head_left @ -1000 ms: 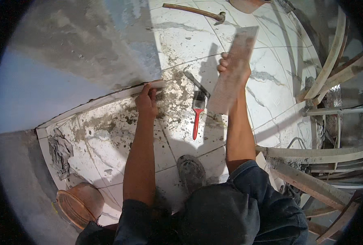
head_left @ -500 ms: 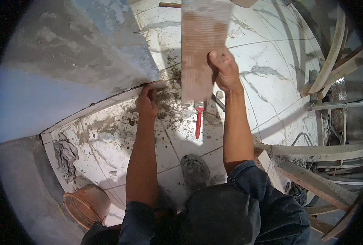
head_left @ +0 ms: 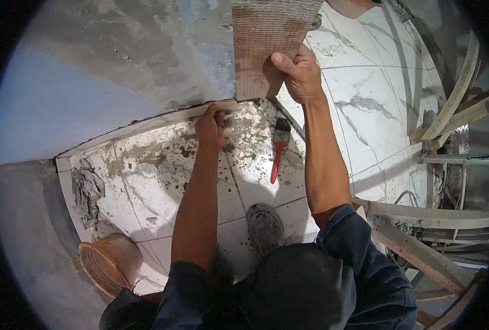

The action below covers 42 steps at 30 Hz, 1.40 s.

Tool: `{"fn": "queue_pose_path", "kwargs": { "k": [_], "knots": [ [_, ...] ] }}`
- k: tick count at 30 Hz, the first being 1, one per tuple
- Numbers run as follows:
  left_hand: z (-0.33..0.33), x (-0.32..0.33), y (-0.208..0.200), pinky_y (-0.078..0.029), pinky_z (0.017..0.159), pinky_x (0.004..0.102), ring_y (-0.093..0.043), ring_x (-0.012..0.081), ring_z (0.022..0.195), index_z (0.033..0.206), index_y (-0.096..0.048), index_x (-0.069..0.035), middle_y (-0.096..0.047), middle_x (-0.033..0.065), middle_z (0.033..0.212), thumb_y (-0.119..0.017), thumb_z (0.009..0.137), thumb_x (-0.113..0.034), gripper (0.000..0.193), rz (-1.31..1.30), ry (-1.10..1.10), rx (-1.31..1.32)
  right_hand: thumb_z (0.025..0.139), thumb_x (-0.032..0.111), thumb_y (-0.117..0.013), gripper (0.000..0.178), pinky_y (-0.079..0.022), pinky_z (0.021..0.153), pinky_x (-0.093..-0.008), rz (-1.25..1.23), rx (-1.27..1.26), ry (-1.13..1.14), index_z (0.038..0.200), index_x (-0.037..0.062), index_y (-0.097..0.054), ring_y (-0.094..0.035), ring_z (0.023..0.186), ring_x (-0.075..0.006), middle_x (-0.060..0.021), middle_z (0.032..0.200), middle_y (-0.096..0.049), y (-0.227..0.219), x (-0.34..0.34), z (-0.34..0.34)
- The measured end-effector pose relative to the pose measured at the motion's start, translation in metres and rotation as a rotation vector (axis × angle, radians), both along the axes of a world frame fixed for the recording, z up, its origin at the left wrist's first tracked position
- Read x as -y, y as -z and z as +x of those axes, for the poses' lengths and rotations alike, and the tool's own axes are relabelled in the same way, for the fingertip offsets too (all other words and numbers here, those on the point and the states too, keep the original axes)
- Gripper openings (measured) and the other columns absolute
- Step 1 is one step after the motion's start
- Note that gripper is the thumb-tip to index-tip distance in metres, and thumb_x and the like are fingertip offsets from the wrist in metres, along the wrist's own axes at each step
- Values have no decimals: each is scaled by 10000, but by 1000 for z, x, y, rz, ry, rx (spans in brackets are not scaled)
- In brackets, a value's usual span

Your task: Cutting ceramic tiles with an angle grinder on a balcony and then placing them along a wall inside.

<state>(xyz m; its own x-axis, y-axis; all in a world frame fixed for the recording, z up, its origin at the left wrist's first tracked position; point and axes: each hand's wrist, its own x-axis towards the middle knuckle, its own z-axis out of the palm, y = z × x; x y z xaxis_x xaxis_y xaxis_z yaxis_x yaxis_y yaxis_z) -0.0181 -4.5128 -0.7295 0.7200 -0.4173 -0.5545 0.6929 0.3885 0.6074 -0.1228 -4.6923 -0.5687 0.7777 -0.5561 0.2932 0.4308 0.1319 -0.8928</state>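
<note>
My right hand (head_left: 305,77) grips the edge of a long ceramic tile piece (head_left: 266,47), thumb across its ribbed, reddish-brown back. The tile's near end sits at the wall corner, beside the end of a pale skirting tile (head_left: 167,118) that runs along the wall base. The fingers of my left hand (head_left: 210,127) are curled on this skirting tile near its corner end. On the floor between my forearms lies a paintbrush (head_left: 278,148) with a red handle and dark bristles.
Mortar crumbs (head_left: 250,129) litter the marbled floor tiles (head_left: 365,104). At the lower left stand an orange-brown bucket (head_left: 126,258) and a crumpled grey sack (head_left: 87,192). Curved wooden pieces (head_left: 426,212) are piled along the right. Another bucket (head_left: 354,6) is at the far edge.
My right hand has brought the tile left and against the wall corner. My left hand stays at the skirting tile's end. The whole view has shifted slightly, uncovering the brush's bristles.
</note>
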Motion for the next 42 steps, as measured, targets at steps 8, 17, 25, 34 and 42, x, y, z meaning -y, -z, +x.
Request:
{"fn": "queue_pose_path", "kwargs": {
  "k": [8,17,25,34,42],
  "knots": [
    [0,0,-3,-506,662,198,-580,98,819,920,-640,-79,-610,-4,917,-698,788,-56,146,65,1,-19,799,163,-724,332,-460,860,-300,-30,-62,-2,1063,-2,-609,-601,930,-146,-75,1026,-656,8,2,0],
    [1,0,-4,-475,614,203,-548,81,749,890,-627,-63,-589,-5,877,-696,791,-74,121,23,12,31,802,152,-721,326,-448,896,-310,17,-67,-12,1073,6,-613,-597,973,-155,-81,1066,-652,20,-1,-2],
    [5,3,-1,-454,621,204,-526,73,689,864,-621,-72,-580,-19,813,-711,762,-79,136,13,13,39,800,182,-729,344,-452,891,-302,-6,-26,12,1075,7,-621,-598,976,-152,-78,1065,-656,17,-2,1],
    [12,-25,40,-502,637,322,-583,181,688,1021,-583,-56,-576,72,782,-630,853,-84,177,645,321,1134,796,138,-725,345,-448,882,-300,56,-36,-19,1090,-1,-608,-597,961,-148,-79,1070,-649,30,-8,5],
    [2,-8,42,-488,766,296,-608,179,857,1136,-585,-96,-633,89,1010,-675,808,-76,340,295,54,791,808,147,-716,327,-438,888,-305,75,-6,-22,1080,2,-605,-590,966,-153,-71,1065,-649,27,-8,4]
  ]
}}
